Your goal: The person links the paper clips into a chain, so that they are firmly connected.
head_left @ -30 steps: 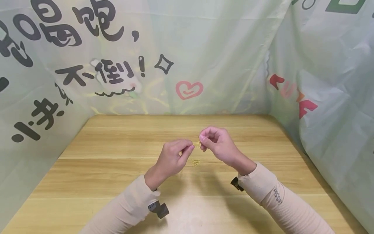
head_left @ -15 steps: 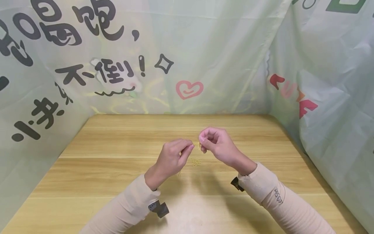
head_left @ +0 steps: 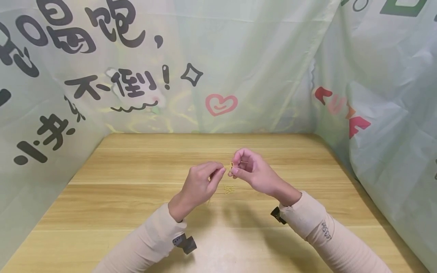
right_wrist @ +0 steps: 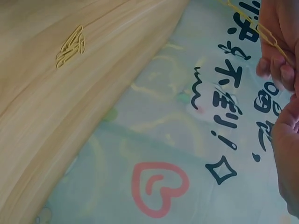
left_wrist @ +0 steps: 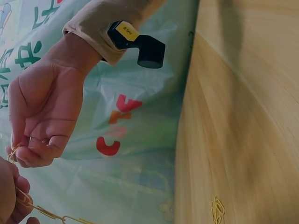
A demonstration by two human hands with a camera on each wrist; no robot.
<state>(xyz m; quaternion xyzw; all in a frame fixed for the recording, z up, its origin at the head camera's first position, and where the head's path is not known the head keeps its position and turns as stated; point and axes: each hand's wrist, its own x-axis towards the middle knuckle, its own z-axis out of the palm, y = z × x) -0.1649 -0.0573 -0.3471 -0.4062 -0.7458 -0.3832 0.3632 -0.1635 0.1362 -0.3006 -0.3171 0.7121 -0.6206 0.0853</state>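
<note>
My left hand (head_left: 201, 182) pinches the end of a chain of yellow paper clips (left_wrist: 49, 213) between thumb and forefinger. The chain trails away below the hand in the left wrist view and shows beside the fingers in the right wrist view. Facing it, my right hand (head_left: 257, 172) holds a yellow paper clip (head_left: 231, 165) at its thumb and fingertips, right at the left fingertips. Both hands are raised over the wooden table. Beneath them lies a small pile of loose yellow paper clips (right_wrist: 71, 46). Fingers partly hide how the held clips meet.
The wooden table (head_left: 136, 208) spreads out under both forearms. Printed fabric curtains (head_left: 266, 68) stand along its back and sides. A small black camera (head_left: 185, 243) sits on the left wrist, and another black camera (head_left: 278, 215) on the right.
The right hand's thumb has shifted down and left, and its fingers have parted a little, so more of the paper clip shows. The left hand has barely moved; the pile stays put.
</note>
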